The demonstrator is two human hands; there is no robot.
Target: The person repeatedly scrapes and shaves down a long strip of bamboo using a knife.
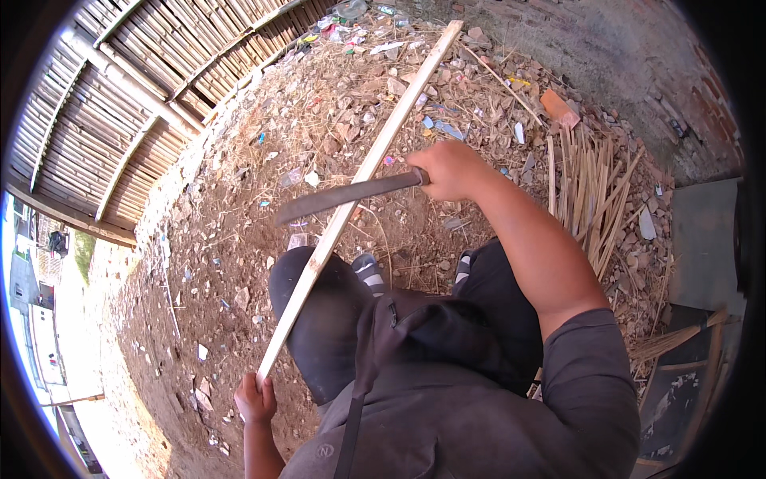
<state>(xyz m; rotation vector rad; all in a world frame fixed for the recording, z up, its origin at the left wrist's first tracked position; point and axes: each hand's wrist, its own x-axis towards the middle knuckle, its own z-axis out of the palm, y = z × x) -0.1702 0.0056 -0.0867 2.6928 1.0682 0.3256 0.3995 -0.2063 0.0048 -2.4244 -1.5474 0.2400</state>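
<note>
A long pale strip of split bamboo or wood (pixel 391 128) runs slantwise from near my left side, across my left knee, out to the far ground. My left hand (pixel 256 397) is closed around its near end. In my right hand (pixel 451 170) is the handle of a machete (pixel 343 199) with a dark, worn, slightly curved blade. The blade lies across the strip just beyond my knee, its tip pointing left. Whether the edge touches the strip I cannot tell. My fingers wrap the handle and hide most of it.
Several thin split strips (pixel 594 191) lie in a pile on the right. Rubble and litter cover the ground (pixel 231 239), with an orange brick piece (pixel 559 108) by the wall (pixel 606 64). A bamboo slat fence (pixel 120 104) stands at far left; a grey panel (pixel 705 243) is at right.
</note>
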